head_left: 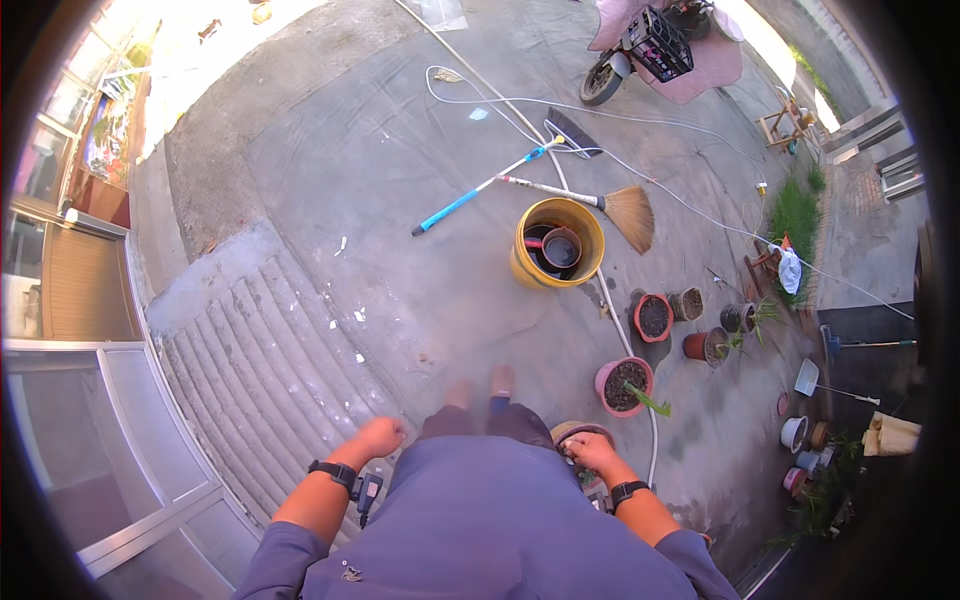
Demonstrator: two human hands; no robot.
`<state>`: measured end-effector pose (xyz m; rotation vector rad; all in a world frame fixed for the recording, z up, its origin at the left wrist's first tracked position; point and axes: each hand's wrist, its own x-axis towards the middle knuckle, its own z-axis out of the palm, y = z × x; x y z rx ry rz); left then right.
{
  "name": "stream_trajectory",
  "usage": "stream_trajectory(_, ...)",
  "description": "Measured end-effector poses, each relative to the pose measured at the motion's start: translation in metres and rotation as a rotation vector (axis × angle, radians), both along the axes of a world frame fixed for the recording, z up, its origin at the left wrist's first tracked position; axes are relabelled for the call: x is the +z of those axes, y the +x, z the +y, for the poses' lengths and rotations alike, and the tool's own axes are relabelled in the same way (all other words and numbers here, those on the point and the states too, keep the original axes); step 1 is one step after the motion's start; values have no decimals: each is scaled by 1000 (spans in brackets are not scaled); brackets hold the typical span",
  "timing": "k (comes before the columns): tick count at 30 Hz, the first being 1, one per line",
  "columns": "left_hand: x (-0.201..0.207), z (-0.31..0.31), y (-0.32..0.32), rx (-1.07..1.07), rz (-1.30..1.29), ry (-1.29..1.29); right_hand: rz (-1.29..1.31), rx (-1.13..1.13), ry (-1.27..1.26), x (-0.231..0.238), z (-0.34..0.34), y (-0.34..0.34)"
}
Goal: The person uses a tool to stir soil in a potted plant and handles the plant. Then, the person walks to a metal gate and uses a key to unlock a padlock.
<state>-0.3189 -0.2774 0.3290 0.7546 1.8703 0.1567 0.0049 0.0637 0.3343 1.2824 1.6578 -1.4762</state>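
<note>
My left hand [382, 437] hangs to the left of my body with its fingers curled, and nothing shows in it. At my right side, my right hand [594, 452] is closed at the rim of a brownish flower pot [570, 429]; my body and the hand hide much of the pot. Some green leaves show just below the hand. Ahead of it stands a pink pot [602, 388] with soil and a leafy plant. Farther on, a yellow bucket [521, 262] holds dark liquid and a smaller dipper-like vessel [562, 247].
A blue-handled broom [450, 211] and a straw broom [627, 217] lie beyond the bucket. A pale hose [612, 310] crosses the concrete. Several potted plants [655, 318] stand at right, ridged concrete [260, 350] at left. A scooter [603, 80] is parked far off.
</note>
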Motion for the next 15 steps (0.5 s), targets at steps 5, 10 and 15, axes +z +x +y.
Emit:
stream_trajectory(5, 32, -5, -13, 268, 88, 31, 109, 29, 66, 10, 60, -66)
stream_trajectory(10, 55, 0, -19, 443, 90, -50, 102, -96, 31, 7, 92, -112)
stream_trajectory(15, 37, -15, -58, 553, 87, -36, 94, -118, 60, 5, 100, -163)
